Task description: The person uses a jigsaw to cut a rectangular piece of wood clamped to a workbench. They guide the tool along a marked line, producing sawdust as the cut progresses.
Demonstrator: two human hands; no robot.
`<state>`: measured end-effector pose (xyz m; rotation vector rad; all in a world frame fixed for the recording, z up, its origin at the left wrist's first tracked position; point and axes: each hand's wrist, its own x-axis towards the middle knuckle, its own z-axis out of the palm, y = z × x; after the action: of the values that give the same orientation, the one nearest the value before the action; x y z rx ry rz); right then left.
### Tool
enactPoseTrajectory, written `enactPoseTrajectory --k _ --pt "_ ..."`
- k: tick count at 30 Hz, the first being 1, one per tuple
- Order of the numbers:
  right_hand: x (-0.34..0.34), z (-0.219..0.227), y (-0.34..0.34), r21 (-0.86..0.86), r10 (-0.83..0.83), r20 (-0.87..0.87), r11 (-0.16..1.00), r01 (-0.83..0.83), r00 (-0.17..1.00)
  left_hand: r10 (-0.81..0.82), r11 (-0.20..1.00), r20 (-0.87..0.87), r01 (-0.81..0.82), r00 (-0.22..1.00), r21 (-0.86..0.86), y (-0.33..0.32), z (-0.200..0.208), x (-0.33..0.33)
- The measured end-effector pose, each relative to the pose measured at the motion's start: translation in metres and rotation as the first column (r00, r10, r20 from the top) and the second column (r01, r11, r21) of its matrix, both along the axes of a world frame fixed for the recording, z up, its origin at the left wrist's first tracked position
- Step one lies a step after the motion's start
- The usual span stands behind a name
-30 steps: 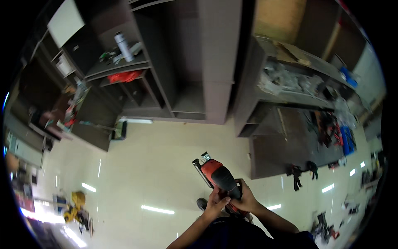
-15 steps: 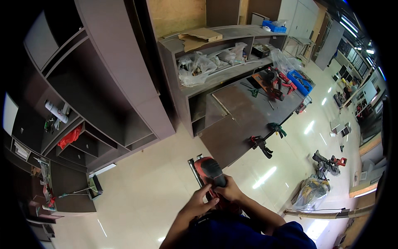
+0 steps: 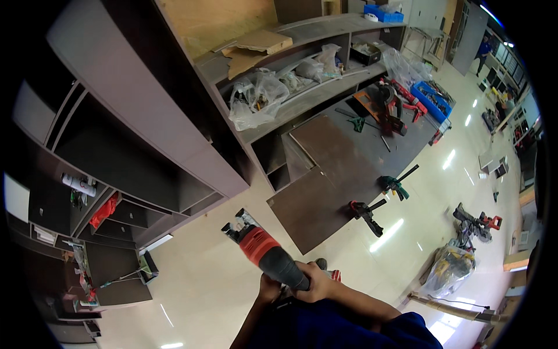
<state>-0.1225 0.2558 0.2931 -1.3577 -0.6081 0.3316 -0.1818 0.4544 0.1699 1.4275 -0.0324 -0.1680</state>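
Observation:
A red and black jigsaw [image 3: 264, 253] is held out in front of my body. Its metal base plate points up and to the left, over the pale floor. My right hand [image 3: 317, 283] is closed around the black rear end of its body. Close against the tool's left rear side is my left hand [image 3: 269, 288], its fingers hidden behind the jigsaw. Just ahead lies a dark brown board [image 3: 308, 215] on the worktop, with a red and black clamp [image 3: 366, 217] and a green clamp [image 3: 395, 186] at its right edge.
Farther along the worktop are a red and black power saw [image 3: 390, 110] and a blue tool crate [image 3: 431, 102]. Shelving with plastic bags [image 3: 258, 98] stands behind. A tall cabinet [image 3: 145, 110] rises at left. On the floor at right are a mitre saw [image 3: 474, 224] and a plastic-wrapped bundle [image 3: 447, 269].
The jigsaw has swung to the left, its base plate now farther from the board. My left hand has slipped behind the tool. The view has shifted, with the worktop nearer.

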Motion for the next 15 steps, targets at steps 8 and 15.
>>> enactPoseTrajectory --k 8,15 --pt "0.0 -0.008 0.013 -0.187 -0.083 0.063 0.978 0.093 0.995 -0.217 0.975 0.226 0.223 0.95 -0.002 0.015 -0.008 0.046" --pt "-0.009 -0.007 0.071 -0.281 -0.165 0.031 0.945 0.167 0.986 -0.397 0.906 0.175 0.415 0.901 -0.085 0.064 -0.037 0.071"
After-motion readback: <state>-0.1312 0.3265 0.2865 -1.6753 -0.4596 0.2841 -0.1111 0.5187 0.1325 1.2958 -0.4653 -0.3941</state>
